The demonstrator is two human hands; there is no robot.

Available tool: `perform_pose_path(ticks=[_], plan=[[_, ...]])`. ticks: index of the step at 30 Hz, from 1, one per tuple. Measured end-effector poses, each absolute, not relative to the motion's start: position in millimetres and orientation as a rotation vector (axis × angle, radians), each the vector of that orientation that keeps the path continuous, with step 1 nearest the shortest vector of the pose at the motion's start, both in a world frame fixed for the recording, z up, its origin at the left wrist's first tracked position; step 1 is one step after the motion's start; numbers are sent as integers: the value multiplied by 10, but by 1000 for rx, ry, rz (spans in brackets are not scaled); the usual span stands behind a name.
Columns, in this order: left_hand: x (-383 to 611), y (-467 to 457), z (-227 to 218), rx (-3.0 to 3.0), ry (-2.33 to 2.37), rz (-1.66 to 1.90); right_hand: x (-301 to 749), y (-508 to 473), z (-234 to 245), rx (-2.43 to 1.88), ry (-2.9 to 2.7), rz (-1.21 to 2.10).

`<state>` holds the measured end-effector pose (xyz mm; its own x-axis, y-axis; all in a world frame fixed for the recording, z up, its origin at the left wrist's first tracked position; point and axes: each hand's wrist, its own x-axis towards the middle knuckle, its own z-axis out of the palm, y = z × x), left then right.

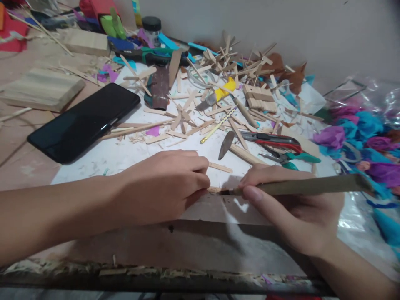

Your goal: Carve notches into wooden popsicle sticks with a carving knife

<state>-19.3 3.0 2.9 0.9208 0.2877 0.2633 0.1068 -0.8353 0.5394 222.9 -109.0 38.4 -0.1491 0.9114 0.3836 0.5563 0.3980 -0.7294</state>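
head view: left grip (173, 183) pinches thin wooden strip (214, 189); right grip (296, 208) clasps slender, olive-brown tool (312, 186).

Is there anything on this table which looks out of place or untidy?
The black phone looks out of place among wooden blocks and hand tools. At the back, wooden sticks form a jumbled heap, some jutting up at odd angles.

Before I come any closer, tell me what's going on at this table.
Someone is working on a small wooden stick over white paper. The left hand is curled over one end, its fingertips hidden. The right hand grips a long-handled tool, its dark tip at the stick. A hammer, red cutter and green-handled pliers lie beyond the right hand, and a phone lies beyond the left forearm.
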Motion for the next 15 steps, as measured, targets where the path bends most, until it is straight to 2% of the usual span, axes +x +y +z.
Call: perform_pose_path(ticks=[15], plan=[[-186, 31, 46, 2533, 269, 455, 2272, -1067, 340, -1241, -1920, 600]])
